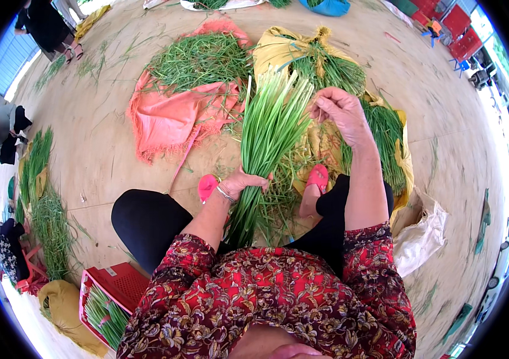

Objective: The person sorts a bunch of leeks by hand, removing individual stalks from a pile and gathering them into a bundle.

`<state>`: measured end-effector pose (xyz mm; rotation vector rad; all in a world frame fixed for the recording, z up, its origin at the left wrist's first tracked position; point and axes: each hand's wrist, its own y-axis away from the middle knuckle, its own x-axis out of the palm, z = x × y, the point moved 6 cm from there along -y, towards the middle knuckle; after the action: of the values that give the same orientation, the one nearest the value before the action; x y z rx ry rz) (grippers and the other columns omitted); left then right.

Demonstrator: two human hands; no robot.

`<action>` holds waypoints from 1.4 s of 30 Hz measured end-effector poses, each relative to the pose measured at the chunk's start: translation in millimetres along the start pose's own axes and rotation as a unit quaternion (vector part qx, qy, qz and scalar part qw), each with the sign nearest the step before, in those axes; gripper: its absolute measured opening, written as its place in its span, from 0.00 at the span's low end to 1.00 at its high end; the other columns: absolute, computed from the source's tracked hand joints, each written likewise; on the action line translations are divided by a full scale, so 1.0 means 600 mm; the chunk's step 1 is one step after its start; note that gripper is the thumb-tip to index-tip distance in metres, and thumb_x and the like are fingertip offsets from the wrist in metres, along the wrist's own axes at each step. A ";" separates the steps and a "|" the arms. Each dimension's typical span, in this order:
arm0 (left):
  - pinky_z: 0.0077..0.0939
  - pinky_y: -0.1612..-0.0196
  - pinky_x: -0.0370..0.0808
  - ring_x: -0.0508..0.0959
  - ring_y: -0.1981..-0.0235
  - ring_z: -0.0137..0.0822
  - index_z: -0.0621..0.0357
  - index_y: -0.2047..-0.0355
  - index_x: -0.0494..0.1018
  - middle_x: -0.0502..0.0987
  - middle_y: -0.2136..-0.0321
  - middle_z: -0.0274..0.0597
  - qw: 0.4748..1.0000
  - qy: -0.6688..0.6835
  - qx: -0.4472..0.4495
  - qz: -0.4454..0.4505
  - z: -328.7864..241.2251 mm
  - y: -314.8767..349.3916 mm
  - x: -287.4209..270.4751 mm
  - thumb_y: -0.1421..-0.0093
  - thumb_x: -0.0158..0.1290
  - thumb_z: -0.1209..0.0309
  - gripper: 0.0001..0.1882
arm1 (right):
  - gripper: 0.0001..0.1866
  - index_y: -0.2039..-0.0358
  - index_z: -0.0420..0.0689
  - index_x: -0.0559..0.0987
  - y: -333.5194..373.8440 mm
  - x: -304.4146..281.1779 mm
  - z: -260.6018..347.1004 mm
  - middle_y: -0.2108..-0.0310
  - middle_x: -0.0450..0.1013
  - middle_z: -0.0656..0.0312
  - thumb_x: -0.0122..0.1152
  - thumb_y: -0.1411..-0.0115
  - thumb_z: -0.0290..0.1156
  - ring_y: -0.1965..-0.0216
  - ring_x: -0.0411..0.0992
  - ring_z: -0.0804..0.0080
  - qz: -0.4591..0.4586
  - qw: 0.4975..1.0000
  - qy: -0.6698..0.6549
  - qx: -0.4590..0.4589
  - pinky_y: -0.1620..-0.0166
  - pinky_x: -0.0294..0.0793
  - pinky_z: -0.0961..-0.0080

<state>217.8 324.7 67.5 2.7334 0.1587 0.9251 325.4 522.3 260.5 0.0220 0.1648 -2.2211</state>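
My left hand (246, 181) is closed round the middle of a thick bunch of long green garlic chives (271, 122), held upright over my lap. The pale ends fan out at the far side; the darker leaves hang toward me. Just right of the pale ends is my right hand (345, 116), thumb and forefinger pinched together. Whatever the pinch holds, if anything, is too small to tell. Loose green trimmings (287, 206) lie beneath the bunch, between my feet in pink slippers.
Ahead on the left, a pink cloth (167, 122) carries a heap of green leaves (200, 60). A yellow sack (275, 48) with more stalks lies ahead right, and another pile (386, 143) beside my right leg. A red crate (111, 287) of bundled stalks stands behind left. People sit farther left.
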 end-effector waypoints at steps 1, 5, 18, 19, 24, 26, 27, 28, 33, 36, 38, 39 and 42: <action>0.31 0.67 0.77 0.78 0.74 0.35 0.64 0.56 0.73 0.79 0.68 0.43 1.000 0.012 0.008 0.003 -0.005 0.004 -0.001 0.53 0.60 0.80 0.22 | 0.04 0.67 0.40 0.78 0.004 -0.002 0.006 0.72 0.78 0.62 0.59 0.39 0.26 0.73 0.74 0.79 0.011 0.998 -0.053 -0.013 0.70 0.73 0.82; 0.32 0.65 0.76 0.76 0.71 0.35 0.64 0.56 0.72 0.77 0.67 0.41 0.994 0.108 0.018 0.015 -0.008 0.005 -0.010 0.53 0.61 0.77 0.22 | 0.10 0.64 0.41 0.78 0.032 0.010 0.019 0.73 0.78 0.61 0.67 0.47 0.27 0.75 0.75 0.76 0.170 0.966 -0.191 -0.029 0.68 0.75 0.80; 0.34 0.64 0.76 0.75 0.70 0.34 0.62 0.49 0.68 0.77 0.61 0.43 0.973 0.199 0.060 0.098 -0.023 0.000 -0.016 0.51 0.57 0.78 0.26 | 0.13 0.73 0.37 0.77 0.022 0.036 -0.035 0.84 0.72 0.65 0.61 0.40 0.36 0.84 0.70 0.82 -0.001 0.941 0.319 0.108 0.79 0.69 0.82; 0.34 0.64 0.77 0.75 0.70 0.34 0.62 0.49 0.68 0.77 0.60 0.44 0.974 0.196 0.055 0.099 -0.021 0.000 -0.019 0.51 0.58 0.78 0.26 | 0.13 0.71 0.36 0.77 0.017 0.037 -0.034 0.81 0.74 0.63 0.60 0.39 0.35 0.83 0.72 0.77 -0.001 0.941 0.325 0.092 0.79 0.71 0.79; 0.32 0.63 0.72 0.71 0.72 0.32 0.66 0.52 0.70 0.75 0.67 0.40 0.985 0.156 0.061 0.047 -0.038 0.002 -0.010 0.52 0.60 0.72 0.26 | 0.07 0.68 0.37 0.76 0.007 0.051 -0.043 0.77 0.73 0.64 0.56 0.38 0.29 0.78 0.72 0.79 0.021 0.971 0.226 0.073 0.74 0.73 0.79; 0.30 0.62 0.73 0.72 0.72 0.33 0.65 0.52 0.69 0.73 0.71 0.38 0.985 0.145 0.056 0.074 -0.039 -0.008 -0.017 0.51 0.59 0.71 0.25 | 0.05 0.66 0.37 0.76 0.013 0.060 -0.052 0.74 0.73 0.64 0.55 0.38 0.25 0.75 0.73 0.80 0.029 0.984 0.162 0.063 0.70 0.74 0.81; 0.29 0.61 0.73 0.72 0.72 0.33 0.62 0.53 0.69 0.71 0.74 0.36 0.981 0.172 0.044 0.082 -0.031 -0.016 -0.028 0.50 0.58 0.70 0.23 | 0.04 0.64 0.37 0.76 0.015 0.068 -0.052 0.71 0.73 0.66 0.56 0.39 0.24 0.73 0.72 0.82 0.043 0.984 0.166 0.045 0.67 0.74 0.83; 0.30 0.61 0.74 0.71 0.72 0.32 0.61 0.54 0.70 0.70 0.74 0.36 0.980 0.175 0.053 0.079 -0.042 -0.018 -0.029 0.49 0.58 0.69 0.22 | 0.05 0.64 0.37 0.76 0.020 0.080 -0.051 0.72 0.73 0.67 0.57 0.40 0.24 0.73 0.72 0.82 0.068 0.982 0.162 0.061 0.67 0.74 0.83; 0.31 0.59 0.76 0.75 0.69 0.34 0.62 0.54 0.70 0.74 0.72 0.37 0.963 0.258 0.065 0.039 -0.056 -0.008 -0.049 0.48 0.58 0.69 0.21 | 0.04 0.65 0.39 0.77 0.055 0.165 -0.050 0.73 0.74 0.70 0.59 0.41 0.24 0.74 0.71 0.85 0.187 0.969 0.146 0.074 0.69 0.72 0.86; 0.34 0.55 0.77 0.78 0.66 0.36 0.63 0.54 0.70 0.76 0.69 0.39 0.959 0.268 0.082 0.044 -0.062 -0.010 -0.058 0.47 0.57 0.70 0.20 | 0.04 0.68 0.40 0.78 0.069 0.210 -0.052 0.77 0.73 0.70 0.63 0.44 0.25 0.75 0.70 0.87 0.226 0.951 0.201 0.060 0.71 0.71 0.86; 0.37 0.53 0.77 0.79 0.65 0.37 0.63 0.54 0.71 0.77 0.68 0.42 0.952 0.292 0.084 0.033 -0.059 -0.012 -0.064 0.47 0.57 0.71 0.19 | 0.06 0.72 0.41 0.77 0.072 0.228 -0.058 0.79 0.73 0.68 0.67 0.48 0.27 0.77 0.71 0.84 0.208 0.949 0.233 0.044 0.72 0.71 0.82; 0.37 0.54 0.77 0.79 0.66 0.38 0.63 0.54 0.71 0.78 0.68 0.42 0.952 0.293 0.090 0.014 -0.059 -0.013 -0.062 0.47 0.57 0.71 0.19 | 0.07 0.73 0.42 0.77 0.073 0.233 -0.067 0.79 0.74 0.66 0.67 0.49 0.28 0.77 0.72 0.81 0.204 0.948 0.243 0.043 0.71 0.72 0.79; 0.38 0.57 0.77 0.79 0.67 0.43 0.63 0.54 0.71 0.78 0.67 0.47 0.960 0.263 0.098 0.016 -0.059 -0.019 -0.065 0.47 0.57 0.69 0.20 | 0.13 0.75 0.44 0.76 0.070 0.246 -0.089 0.80 0.75 0.62 0.71 0.55 0.35 0.77 0.75 0.70 0.197 0.933 0.298 0.036 0.70 0.75 0.71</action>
<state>165.5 335.7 68.8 2.5923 0.3165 1.7133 266.4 387.5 191.9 0.7128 0.3753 -1.7560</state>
